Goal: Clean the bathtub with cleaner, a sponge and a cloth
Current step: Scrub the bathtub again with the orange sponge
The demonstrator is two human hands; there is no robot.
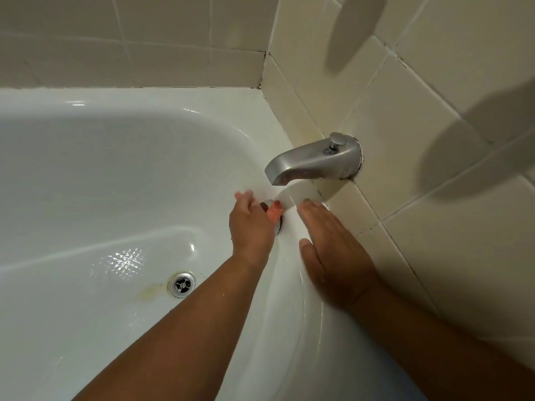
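Step in hand, as I read it: sponge scrub of the bathtub (115, 175), working the faucet end wall around the overflow plate (280, 225). My left hand (252, 227) reaches down into the tub with the small orange sponge (274, 213) at its thumb side, at 2 o'clock from the hand's middle. The sponge sits right against the overflow plate. The other fingers spread upward and are blurred, so I cannot tell if the sponge is pinched or just pushed. My right hand (335, 256) is flat, fingers straight and together, palm down on the tub rim at 4 o'clock from the sponge. It holds nothing and looks like a brace. The hands are near each other but not touching. The spout (312, 160) is at 1 o'clock from the sponge, just above it. There is a pale blur under its mouth, maybe running water, cannot tell. The drain (181, 284) is at 7 o'clock from the left hand, with a yellowish stain (150, 290) just beside it at 9 o'clock. Next move, my guess: firm rubbing round the plate edge and under the spout, then down the wall toward that stain, right hand keeping the brace. Cleaner and cloth are not in view.
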